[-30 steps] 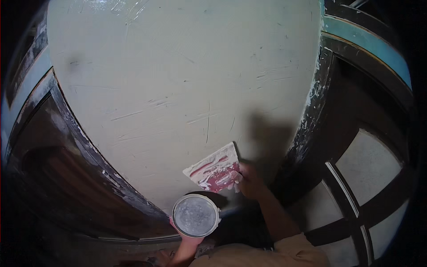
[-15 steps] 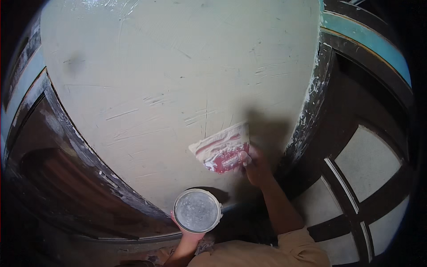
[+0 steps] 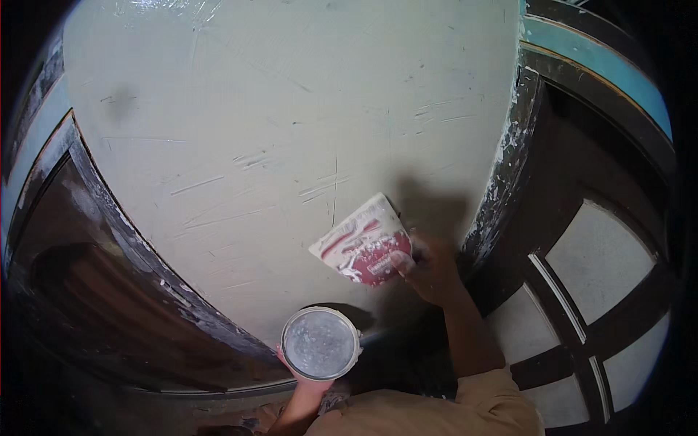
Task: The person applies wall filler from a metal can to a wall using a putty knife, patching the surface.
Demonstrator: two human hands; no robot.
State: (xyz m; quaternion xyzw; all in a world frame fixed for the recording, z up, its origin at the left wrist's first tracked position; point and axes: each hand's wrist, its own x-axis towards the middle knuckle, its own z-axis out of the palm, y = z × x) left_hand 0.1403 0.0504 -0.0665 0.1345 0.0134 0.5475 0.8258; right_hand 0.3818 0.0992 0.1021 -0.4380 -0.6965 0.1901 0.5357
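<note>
My right hand [image 3: 425, 263] grips a red putty spreader [image 3: 374, 256], thumb across its face and fingers hidden behind. White putty is smeared over the broad upper-left edge of the blade, which lies close to or against the pale wall [image 3: 291, 94]; I cannot tell whether it touches. Lower down, my left hand [image 3: 309, 385] holds a round tub [image 3: 321, 344] from beneath. Its top faces me, a grey speckled disc inside a pale rim; whether that is a lid or the inside is unclear. Putty clings to the tub's right rim.
Scratches and ridges mark the wall. To the left stands a dark wooden door [image 3: 94, 291] in a putty-stained frame. A dark door with pale panels [image 3: 600, 261] is on the right, its frame flecked white. Turquoise bands [image 3: 611, 62] run above the door frames.
The spreader has tilted, its upper right corner swinging left and up a little. My right hand has shifted slightly to the right. My left hand and the tub stay nearly in place.
</note>
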